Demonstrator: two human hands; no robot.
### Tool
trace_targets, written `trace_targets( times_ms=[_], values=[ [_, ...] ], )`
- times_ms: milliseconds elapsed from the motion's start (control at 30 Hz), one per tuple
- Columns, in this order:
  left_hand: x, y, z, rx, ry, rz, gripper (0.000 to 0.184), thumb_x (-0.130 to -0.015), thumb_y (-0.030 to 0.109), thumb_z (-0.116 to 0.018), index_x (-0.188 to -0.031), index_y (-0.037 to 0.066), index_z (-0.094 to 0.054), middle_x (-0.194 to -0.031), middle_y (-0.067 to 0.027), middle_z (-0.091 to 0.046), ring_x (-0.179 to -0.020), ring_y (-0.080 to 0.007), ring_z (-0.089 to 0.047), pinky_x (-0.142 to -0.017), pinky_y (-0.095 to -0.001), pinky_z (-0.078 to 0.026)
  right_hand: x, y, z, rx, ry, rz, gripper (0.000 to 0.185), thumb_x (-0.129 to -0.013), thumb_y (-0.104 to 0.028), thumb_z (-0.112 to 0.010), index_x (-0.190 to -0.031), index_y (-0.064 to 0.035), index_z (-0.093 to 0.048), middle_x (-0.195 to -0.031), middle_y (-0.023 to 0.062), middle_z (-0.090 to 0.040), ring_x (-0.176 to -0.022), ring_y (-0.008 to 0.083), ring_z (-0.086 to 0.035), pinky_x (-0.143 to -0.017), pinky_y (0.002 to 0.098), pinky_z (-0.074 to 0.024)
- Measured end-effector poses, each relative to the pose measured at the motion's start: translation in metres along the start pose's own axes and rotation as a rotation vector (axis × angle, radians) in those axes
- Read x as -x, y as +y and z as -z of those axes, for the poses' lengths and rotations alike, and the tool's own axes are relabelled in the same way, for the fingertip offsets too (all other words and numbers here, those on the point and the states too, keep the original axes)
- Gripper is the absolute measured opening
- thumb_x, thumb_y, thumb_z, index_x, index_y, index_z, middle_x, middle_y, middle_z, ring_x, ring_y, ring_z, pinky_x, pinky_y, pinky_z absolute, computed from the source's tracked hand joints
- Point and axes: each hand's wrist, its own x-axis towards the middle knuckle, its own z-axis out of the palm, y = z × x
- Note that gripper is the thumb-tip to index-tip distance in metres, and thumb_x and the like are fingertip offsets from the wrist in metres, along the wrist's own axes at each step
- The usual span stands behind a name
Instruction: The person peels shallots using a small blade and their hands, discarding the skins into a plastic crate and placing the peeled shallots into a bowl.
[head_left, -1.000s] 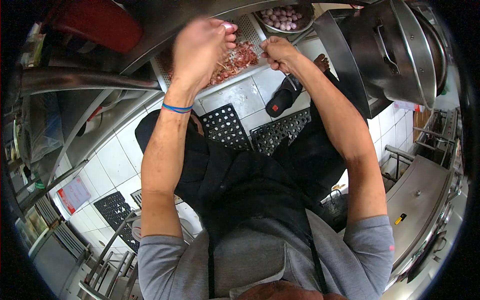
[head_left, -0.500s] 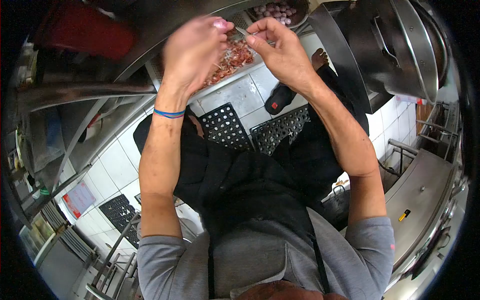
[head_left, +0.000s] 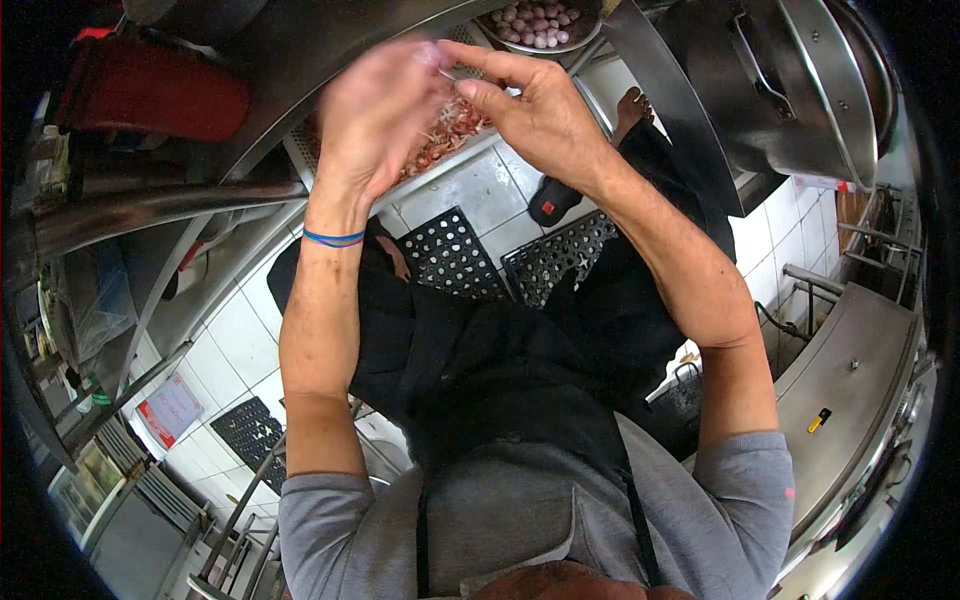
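Observation:
My left hand (head_left: 385, 115), blurred by motion and with blue bands at its wrist, is closed round a small peeled shallot (head_left: 430, 53) at its fingertips. Close against it, my right hand (head_left: 545, 115) pinches a small knife (head_left: 448, 73); only a bit of the thin blade shows, and the handle is hidden in the fingers. Below both hands lie reddish-brown shallot peelings (head_left: 462, 125) in a pale perforated tray (head_left: 450, 165). Beyond my right hand, a round metal bowl (head_left: 575, 42) holds several purple shallots (head_left: 540, 22).
A steel counter edge (head_left: 300, 85) runs above the tray, with a red container (head_left: 150, 90) to the left. Large steel pots (head_left: 800, 90) stand at the right. Black perforated mats (head_left: 450, 255) lie on the tiled floor, and a yellow-and-black object (head_left: 819, 420) rests on a steel surface.
My right hand has shifted slightly left and down, bringing the knife up to the shallot. My left hand has turned a little. The view has tilted, showing more of the red container.

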Motion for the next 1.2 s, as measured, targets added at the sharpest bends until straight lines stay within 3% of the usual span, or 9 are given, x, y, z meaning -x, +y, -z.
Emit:
trace_targets(
  times_ms=[267,467,567,667,867,967,1200],
  values=[
    [0.002,-0.003,0.006,0.010,0.033,-0.002,0.029,-0.096,0.009,-0.053,-0.122,-0.005,-0.054,-0.109,-0.0096,-0.062,-0.094,-0.0142,-0.059,-0.086,-0.0290,-0.051,-0.002,-0.001,-0.001,-0.056,-0.031,-0.131,0.029,-0.091,-0.010,-0.060,-0.120,-0.0081,-0.065,-0.094,0.0086,-0.072,-0.078,0.0077,-0.060,-0.069,0.0251,-0.0493],
    [0.003,-0.001,0.003,0.002,0.048,-0.011,0.029,-0.096,0.009,-0.053,-0.121,-0.005,-0.055,-0.107,-0.0088,-0.062,-0.093,-0.0138,-0.059,-0.086,-0.0287,-0.051,-0.005,0.005,-0.007,-0.047,0.023,0.026,0.028,-0.091,-0.011,-0.061,-0.119,-0.0056,-0.065,-0.083,0.0042,-0.070,-0.070,0.0046,-0.056,-0.062,0.0234,-0.0475],
    [0.001,-0.004,0.011,0.065,0.047,-0.003,0.032,-0.090,0.003,-0.061,-0.120,-0.005,-0.054,-0.107,-0.0101,-0.063,-0.094,-0.0168,-0.063,-0.082,-0.0309,-0.054,-0.005,0.004,-0.005,-0.038,-0.009,-0.051,0.029,-0.091,-0.011,-0.061,-0.120,-0.0043,-0.064,-0.080,0.0029,-0.069,-0.067,0.0047,-0.054,-0.059,0.0234,-0.0466],
    [0.000,-0.005,0.009,0.057,0.052,-0.014,0.031,-0.091,0.002,-0.060,-0.119,-0.006,-0.054,-0.105,-0.0105,-0.063,-0.092,-0.0169,-0.063,-0.082,-0.0306,-0.055,-0.005,0.007,-0.004,-0.004,-0.018,-0.034,0.029,-0.091,-0.011,-0.061,-0.120,-0.0046,-0.065,-0.079,0.0032,-0.069,-0.066,0.0047,-0.054,-0.058,0.0233,-0.0463],
    [0.000,-0.006,0.006,0.049,0.070,-0.039,0.029,-0.091,0.001,-0.058,-0.119,-0.006,-0.053,-0.103,-0.0108,-0.063,-0.091,-0.0170,-0.063,-0.081,-0.0294,-0.055,-0.004,0.004,-0.008,-0.058,-0.006,-0.070,0.028,-0.092,-0.012,-0.060,-0.119,-0.0055,-0.066,-0.079,0.0043,-0.069,-0.066,0.0043,-0.054,-0.059,0.0227,-0.0469],
    [0.000,-0.008,0.008,-0.061,0.038,-0.037,0.028,-0.096,0.009,-0.053,-0.121,-0.005,-0.054,-0.105,-0.0081,-0.063,-0.093,-0.0133,-0.060,-0.087,-0.0287,-0.050,-0.005,0.004,-0.005,-0.032,-0.023,-0.084,0.028,-0.092,-0.012,-0.060,-0.120,-0.0056,-0.065,-0.085,0.0064,-0.071,-0.070,0.0052,-0.058,-0.063,0.0229,-0.0488],
    [0.001,-0.011,0.008,-0.031,0.075,-0.021,0.029,-0.095,0.006,-0.054,-0.121,-0.006,-0.053,-0.104,-0.0094,-0.063,-0.090,-0.0148,-0.061,-0.084,-0.0280,-0.052,-0.003,0.001,-0.008,-0.167,-0.022,-0.100,0.028,-0.092,-0.010,-0.060,-0.119,-0.0048,-0.065,-0.099,0.0105,-0.072,-0.083,0.0081,-0.064,-0.073,0.0230,-0.0518]
  ],
)
